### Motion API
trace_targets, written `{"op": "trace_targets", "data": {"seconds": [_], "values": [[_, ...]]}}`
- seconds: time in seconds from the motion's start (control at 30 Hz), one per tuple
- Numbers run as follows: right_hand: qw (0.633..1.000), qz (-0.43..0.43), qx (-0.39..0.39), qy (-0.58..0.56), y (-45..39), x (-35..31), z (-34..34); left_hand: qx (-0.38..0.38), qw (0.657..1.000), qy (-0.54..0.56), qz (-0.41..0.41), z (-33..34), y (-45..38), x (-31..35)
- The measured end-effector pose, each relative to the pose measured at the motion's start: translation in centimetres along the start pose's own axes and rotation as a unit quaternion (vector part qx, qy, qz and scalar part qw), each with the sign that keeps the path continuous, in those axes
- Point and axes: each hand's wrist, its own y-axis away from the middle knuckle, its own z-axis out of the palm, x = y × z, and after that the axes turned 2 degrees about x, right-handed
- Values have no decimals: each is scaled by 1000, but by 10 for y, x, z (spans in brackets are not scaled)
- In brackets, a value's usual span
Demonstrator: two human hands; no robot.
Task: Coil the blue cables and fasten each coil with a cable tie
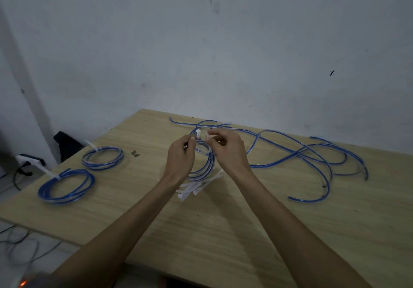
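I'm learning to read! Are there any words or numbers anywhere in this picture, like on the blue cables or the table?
No words or numbers can be read here.
Blue cables: no print visible.
Two tied coils: no labels.
White cable ties: plain.
Wooden table: a small dark mark, too blurred to tell if it is writing.
Wall: only smudges.

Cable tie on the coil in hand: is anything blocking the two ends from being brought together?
Nothing visible does. The left hand pinches one end of the cable tie and the right hand pinches the other, above the held coil. The gap between the ends shows only the table and loose cables behind.
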Motion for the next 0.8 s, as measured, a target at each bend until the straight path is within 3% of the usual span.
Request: {"op": "trace_targets", "data": {"seconds": [0.2,0.8], "values": [[998,-32,3,46,0,-1,2,-11,998,-42,49,2,1,3],[998,37,-47,7,-2,-8,-6,-25,992,-86,93,3,11,5]]}}
